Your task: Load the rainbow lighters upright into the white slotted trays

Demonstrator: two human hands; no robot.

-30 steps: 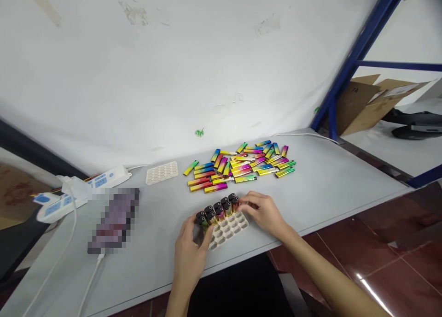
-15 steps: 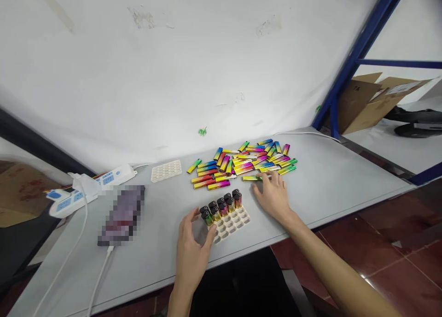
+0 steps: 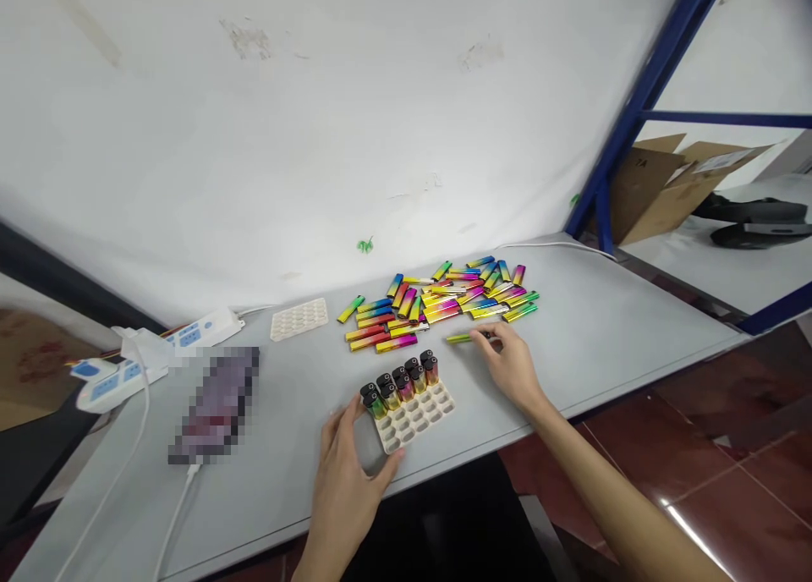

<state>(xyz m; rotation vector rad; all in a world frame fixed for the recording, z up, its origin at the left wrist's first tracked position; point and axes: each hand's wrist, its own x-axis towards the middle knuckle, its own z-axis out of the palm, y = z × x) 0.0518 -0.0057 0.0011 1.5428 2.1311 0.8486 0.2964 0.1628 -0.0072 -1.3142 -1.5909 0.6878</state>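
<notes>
A cream tray (image 3: 415, 421) with rows of pockets stands near the front edge of the table. Several lighters (image 3: 404, 383) with black tops stand upright in its back rows, while the front pockets hold nothing. My left hand (image 3: 348, 459) grips the tray at its left end, fingers at the back corner and thumb at the front corner. To the right of the tray, my right hand (image 3: 507, 362) pinches one end of a yellow-green lighter (image 3: 458, 338), held lengthwise with its tip pointing left. Behind it lies a loose pile of shiny multicoloured lighters (image 3: 441, 303).
Another cream tray (image 3: 298, 319) lies near the wall. To the left are a power strip (image 3: 209, 326) with cables and a blurred-out dark object (image 3: 219, 404) with a white cable. A blue metal frame (image 3: 628, 134) and a cardboard box (image 3: 660, 184) are at the right.
My right hand has drawn the yellow-green lighter away from the pile, toward me. My left thumb has moved from the pockets to the tray's front corner. The view has shifted slightly.
</notes>
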